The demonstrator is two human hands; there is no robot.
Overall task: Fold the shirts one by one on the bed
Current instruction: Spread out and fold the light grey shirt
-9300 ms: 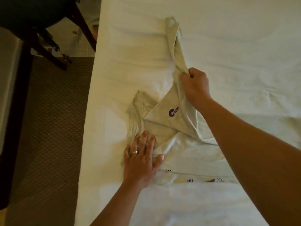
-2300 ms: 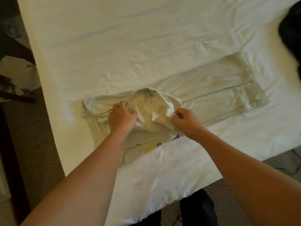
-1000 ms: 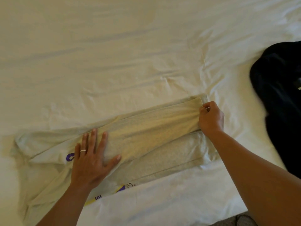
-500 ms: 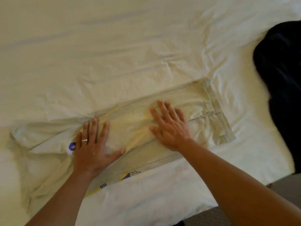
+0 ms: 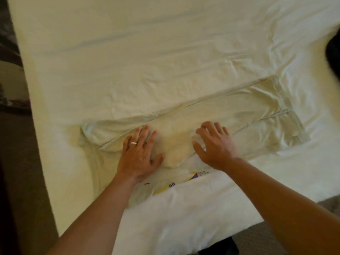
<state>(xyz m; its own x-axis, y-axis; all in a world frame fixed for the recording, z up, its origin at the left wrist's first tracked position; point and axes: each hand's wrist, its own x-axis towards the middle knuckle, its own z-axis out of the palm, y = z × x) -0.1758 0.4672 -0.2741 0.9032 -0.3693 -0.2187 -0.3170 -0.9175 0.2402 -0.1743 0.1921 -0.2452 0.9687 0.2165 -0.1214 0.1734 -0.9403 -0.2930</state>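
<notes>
We see a pale grey T-shirt point(image 5: 239, 111) lying folded into a long band on the bed point(image 5: 147, 52), near its front edge and running from the left edge toward the right. Our left hand point(image 5: 139, 155), with a ring point(image 5: 133, 143) on one finger, rests flat on the shirt with fingers straight. Our right hand point(image 5: 215, 146) sits just beside it on the same fabric, fingers spread and slightly bent, gripping nothing. A dark garment point(image 5: 334, 57) shows at the bed's right edge.
</notes>
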